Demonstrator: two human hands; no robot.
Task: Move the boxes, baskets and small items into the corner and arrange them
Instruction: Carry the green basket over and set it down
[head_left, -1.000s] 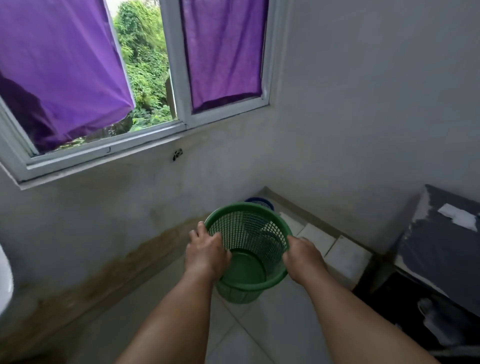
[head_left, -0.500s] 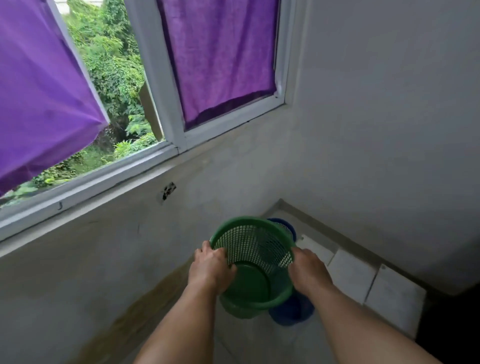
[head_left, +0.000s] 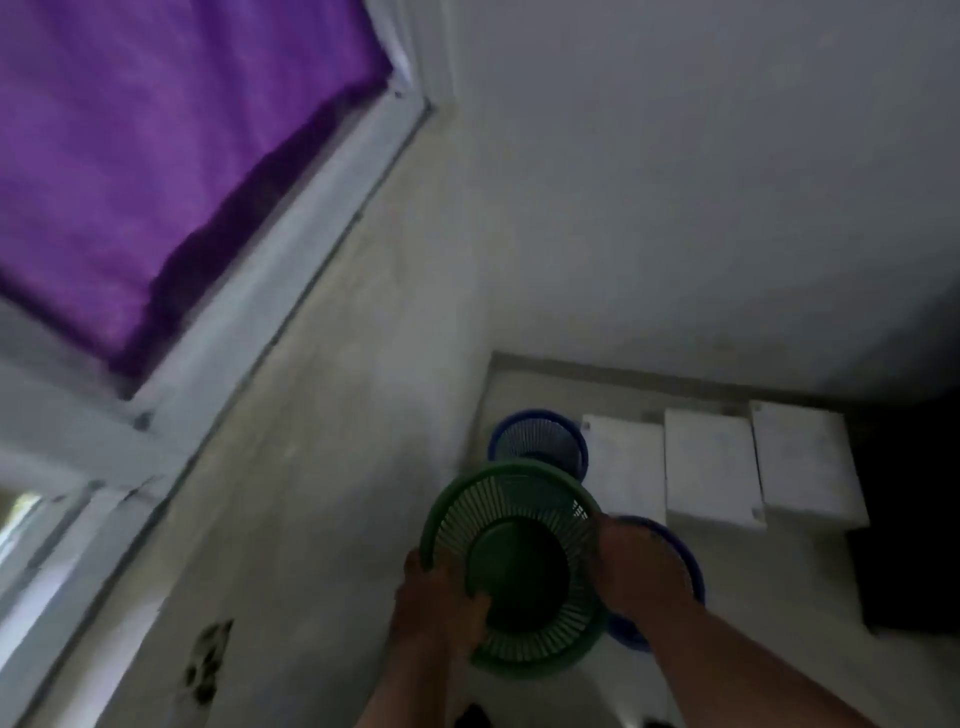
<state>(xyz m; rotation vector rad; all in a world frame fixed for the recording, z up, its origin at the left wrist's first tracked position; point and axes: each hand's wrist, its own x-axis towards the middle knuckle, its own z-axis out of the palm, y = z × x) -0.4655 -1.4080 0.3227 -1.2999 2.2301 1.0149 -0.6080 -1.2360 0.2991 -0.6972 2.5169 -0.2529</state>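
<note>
Left hand (head_left: 441, 597) is gripping the green basket (head_left: 519, 499) at its near-left rim, fingers curled over the edge; right hand (head_left: 641, 566) is clamping the rim's right side. Basket is facing mouth-up toward the camera, near the corner — can't tell if it's touching the floor (head_left: 779, 582). A blue basket (head_left: 537, 441) is standing just behind it; a 2nd blue basket (head_left: 628, 636) is peeking out under the right hand. Three white boxes (head_left: 709, 467) are sitting in a row to the right, along the wall (head_left: 675, 208). Purple curtain (head_left: 156, 156) is hanging upper left — pic blurry.
</note>
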